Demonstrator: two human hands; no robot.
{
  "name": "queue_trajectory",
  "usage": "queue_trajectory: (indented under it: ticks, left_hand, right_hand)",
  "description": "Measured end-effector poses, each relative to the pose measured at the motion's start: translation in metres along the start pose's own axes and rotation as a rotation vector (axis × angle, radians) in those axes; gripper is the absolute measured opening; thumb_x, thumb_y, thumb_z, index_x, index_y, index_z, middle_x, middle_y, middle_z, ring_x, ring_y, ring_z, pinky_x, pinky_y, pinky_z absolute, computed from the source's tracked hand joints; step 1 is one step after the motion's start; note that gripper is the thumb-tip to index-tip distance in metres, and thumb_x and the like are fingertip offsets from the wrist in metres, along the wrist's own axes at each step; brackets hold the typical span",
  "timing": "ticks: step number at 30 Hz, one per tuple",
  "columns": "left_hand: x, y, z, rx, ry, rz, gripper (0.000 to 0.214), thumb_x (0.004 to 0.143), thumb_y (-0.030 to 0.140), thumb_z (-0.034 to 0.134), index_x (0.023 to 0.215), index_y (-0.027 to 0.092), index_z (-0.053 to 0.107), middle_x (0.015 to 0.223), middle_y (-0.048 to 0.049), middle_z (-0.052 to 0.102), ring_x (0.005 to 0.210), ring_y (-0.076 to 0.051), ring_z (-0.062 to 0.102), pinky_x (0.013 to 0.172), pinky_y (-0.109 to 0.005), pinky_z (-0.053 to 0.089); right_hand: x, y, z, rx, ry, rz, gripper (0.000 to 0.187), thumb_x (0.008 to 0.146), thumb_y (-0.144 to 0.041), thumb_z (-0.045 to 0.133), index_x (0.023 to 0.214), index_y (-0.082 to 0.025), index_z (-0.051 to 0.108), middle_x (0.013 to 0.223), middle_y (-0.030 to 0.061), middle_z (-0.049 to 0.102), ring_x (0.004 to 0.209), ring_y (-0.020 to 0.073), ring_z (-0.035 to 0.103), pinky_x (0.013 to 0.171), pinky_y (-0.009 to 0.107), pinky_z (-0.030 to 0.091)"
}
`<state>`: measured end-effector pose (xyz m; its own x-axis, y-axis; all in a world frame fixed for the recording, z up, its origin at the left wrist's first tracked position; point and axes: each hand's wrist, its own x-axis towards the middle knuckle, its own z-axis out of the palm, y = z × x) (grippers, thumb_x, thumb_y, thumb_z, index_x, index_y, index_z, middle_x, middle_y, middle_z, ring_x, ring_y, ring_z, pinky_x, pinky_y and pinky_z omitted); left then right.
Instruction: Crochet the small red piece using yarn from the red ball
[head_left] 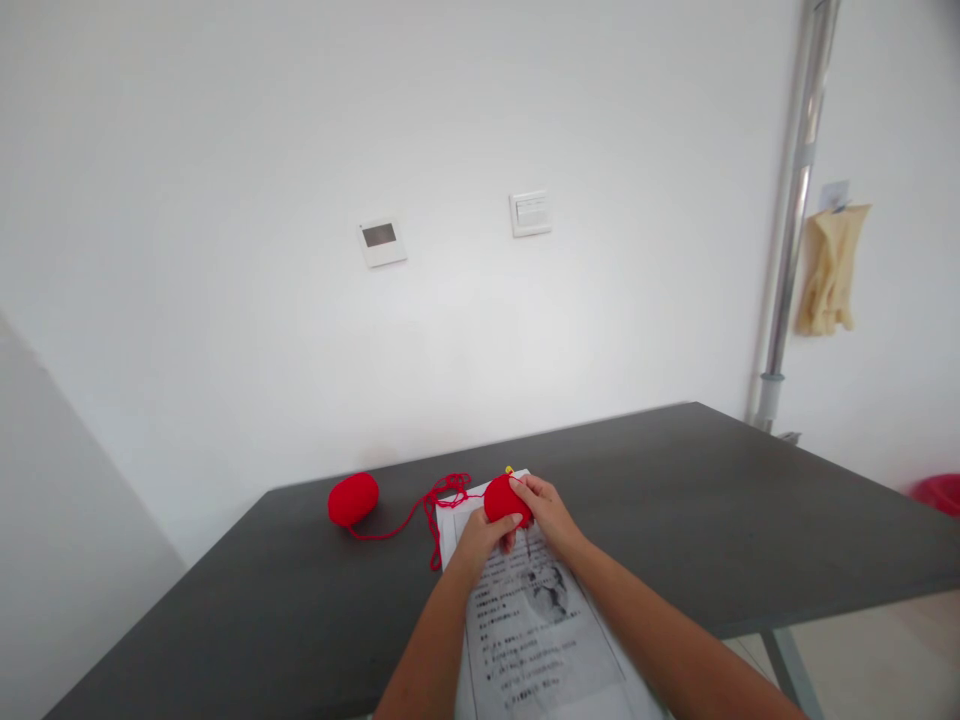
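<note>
Both of my hands hold a small rounded red piece of yarn work above a printed sheet. My left hand grips its lower side, thumb across the front. Closed on its upper right edge is my right hand, with fingertips pressed together. A small yellow tip shows just above the piece; what it belongs to is hidden. Red yarn runs from the piece through loose loops to a red yarn ball at the left.
The printed paper lies under my forearms on a dark grey table. Behind the table rises a white wall with a switch and a small display panel. Pale yellow gloves hang beside a metal pipe at the right.
</note>
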<state>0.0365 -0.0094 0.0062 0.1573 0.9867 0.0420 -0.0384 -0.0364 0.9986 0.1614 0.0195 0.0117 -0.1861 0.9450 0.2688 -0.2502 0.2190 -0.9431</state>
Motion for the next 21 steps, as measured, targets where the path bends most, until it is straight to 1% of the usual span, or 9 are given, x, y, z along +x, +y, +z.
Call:
queue_trajectory:
  ticks: [2, 5, 7, 9, 14, 17, 21]
  left_hand:
    - [0.0003, 0.0029, -0.0002, -0.027, 0.016, 0.014, 0.029, 0.061, 0.038, 0.068, 0.053, 0.015, 0.052, 0.042, 0.0018, 0.049, 0.041, -0.009, 0.041, 0.045, -0.024, 0.030]
    - [0.0021, 0.0067, -0.0021, -0.065, 0.096, 0.069, 0.033, 0.062, 0.042, 0.067, 0.052, 0.016, 0.049, 0.042, 0.0031, 0.047, 0.040, -0.008, 0.038, 0.045, -0.023, 0.028]
    - [0.0038, 0.0079, -0.0040, -0.068, 0.149, 0.104, 0.036, 0.063, 0.045, 0.066, 0.051, 0.017, 0.047, 0.041, 0.0040, 0.045, 0.040, -0.007, 0.036, 0.045, -0.022, 0.026]
    - [0.0050, 0.0081, -0.0057, -0.067, 0.171, 0.119, 0.039, 0.064, 0.048, 0.065, 0.051, 0.017, 0.045, 0.040, 0.0051, 0.043, 0.039, -0.007, 0.034, 0.045, -0.022, 0.025]
    - [0.0047, 0.0086, -0.0060, -0.080, 0.155, 0.123, 0.041, 0.063, 0.052, 0.065, 0.055, 0.018, 0.043, 0.040, 0.0071, 0.040, 0.038, -0.006, 0.032, 0.045, -0.022, 0.023]
    - [0.0039, 0.0088, -0.0048, -0.071, 0.153, 0.133, 0.041, 0.063, 0.052, 0.066, 0.054, 0.018, 0.044, 0.040, 0.0059, 0.042, 0.039, -0.007, 0.035, 0.045, -0.022, 0.024]
    - [0.0044, 0.0056, -0.0037, -0.036, 0.118, 0.091, 0.041, 0.065, 0.052, 0.064, 0.053, 0.017, 0.047, 0.042, 0.0031, 0.047, 0.040, -0.008, 0.039, 0.045, -0.023, 0.027]
  right_hand:
    - [0.0014, 0.0018, -0.0002, 0.005, 0.034, -0.002, 0.043, 0.071, -0.057, 0.057, 0.057, -0.018, 0.045, 0.039, -0.0068, 0.043, 0.035, 0.0068, 0.034, 0.037, 0.020, 0.026]
    - [0.0031, 0.0039, 0.0000, 0.011, 0.073, -0.005, 0.042, 0.070, -0.057, 0.057, 0.059, -0.018, 0.045, 0.040, -0.0076, 0.041, 0.034, 0.0062, 0.032, 0.036, 0.019, 0.025]
    - [0.0032, 0.0039, 0.0005, 0.015, 0.072, 0.005, 0.042, 0.070, -0.057, 0.057, 0.059, -0.018, 0.045, 0.040, -0.0076, 0.041, 0.034, 0.0061, 0.033, 0.036, 0.019, 0.025]
    - [0.0027, 0.0026, 0.0011, 0.019, 0.055, 0.017, 0.042, 0.069, -0.057, 0.057, 0.060, -0.019, 0.045, 0.040, -0.0075, 0.041, 0.034, 0.0062, 0.033, 0.036, 0.019, 0.026]
    - [0.0020, 0.0010, 0.0017, 0.015, 0.045, 0.028, 0.041, 0.069, -0.057, 0.057, 0.062, -0.019, 0.046, 0.041, -0.0075, 0.041, 0.034, 0.0064, 0.033, 0.035, 0.019, 0.025]
    - [0.0027, 0.0026, 0.0012, 0.012, 0.046, 0.034, 0.040, 0.070, -0.057, 0.054, 0.065, -0.018, 0.048, 0.042, -0.0074, 0.042, 0.034, 0.0064, 0.034, 0.036, 0.019, 0.026]
    - [0.0026, 0.0034, 0.0005, -0.014, 0.039, 0.030, 0.040, 0.072, -0.057, 0.053, 0.065, -0.018, 0.049, 0.042, -0.0070, 0.043, 0.035, 0.0071, 0.035, 0.037, 0.020, 0.028]
